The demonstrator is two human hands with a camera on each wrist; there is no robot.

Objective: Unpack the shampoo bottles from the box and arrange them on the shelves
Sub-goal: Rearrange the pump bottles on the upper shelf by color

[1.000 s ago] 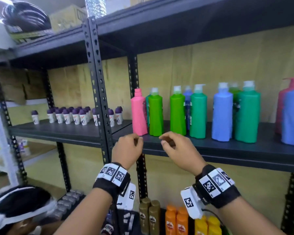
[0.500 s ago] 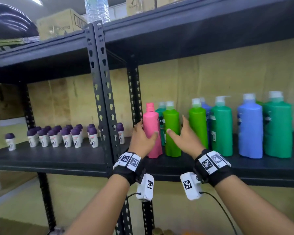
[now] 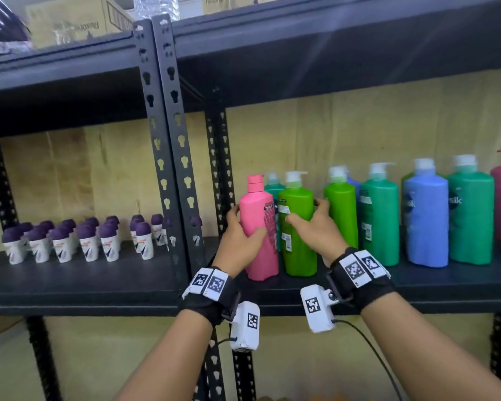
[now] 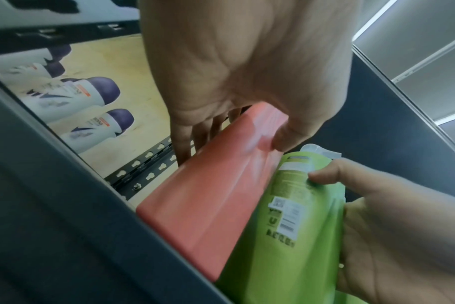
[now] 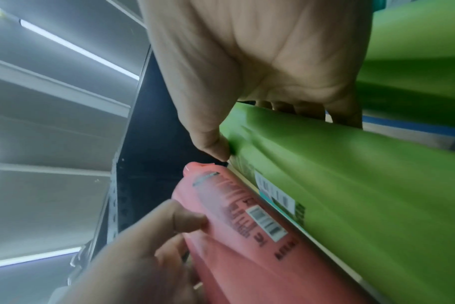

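Observation:
A pink shampoo bottle (image 3: 259,227) stands upright at the left end of the dark metal shelf (image 3: 446,285). My left hand (image 3: 240,241) grips it, thumb on the front and fingers round the far side. Beside it stands a light green pump bottle (image 3: 297,227), which my right hand (image 3: 315,230) grips with its thumb on the label and fingers behind. The left wrist view shows the pink bottle (image 4: 221,195) touching the green bottle (image 4: 294,226). In the right wrist view my right hand (image 5: 260,82) wraps the green bottle (image 5: 351,195) next to the pink bottle (image 5: 242,236).
More pump bottles (image 3: 425,218) in green, blue and dark pink line the shelf to the right. Several small purple-capped roll-on bottles (image 3: 61,241) fill the left shelf bay. A perforated black upright (image 3: 168,140) divides the bays. Cardboard boxes (image 3: 70,21) sit on the top shelf.
Both hands rose from the shelf's front edge to the bottles. Half a second ago they were just touching them; now the left grips the pink bottle and the right grips the green one.

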